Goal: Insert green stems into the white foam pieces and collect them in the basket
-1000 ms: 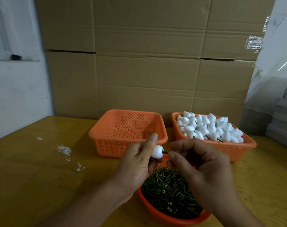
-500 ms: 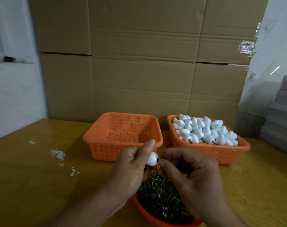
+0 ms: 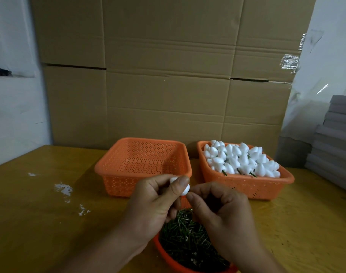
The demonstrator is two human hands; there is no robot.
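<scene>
— So, what have you got in your left hand (image 3: 156,201)?

— One white foam piece (image 3: 185,189). My grip there is closed round it, thumb across its front and fingers curled behind, above the near bowl.

— And the right hand (image 3: 217,209)?

— Its fingers are curled tight, thumb and forefinger tips pinched together right against the foam piece. I cannot tell whether a green stem is between them; nothing of one shows.

— Where are the stems?

— Heaped in the orange bowl (image 3: 168,259) at the near edge of the table (image 3: 40,223), under my wrists: a pile of green stems (image 3: 186,239).

— And the baskets?

— Two orange ones further back, side by side. The left basket (image 3: 144,174) shows only its perforated floor. The right basket (image 3: 247,186) is heaped with white foam pieces (image 3: 239,158), a few with green stems sticking out.
</scene>
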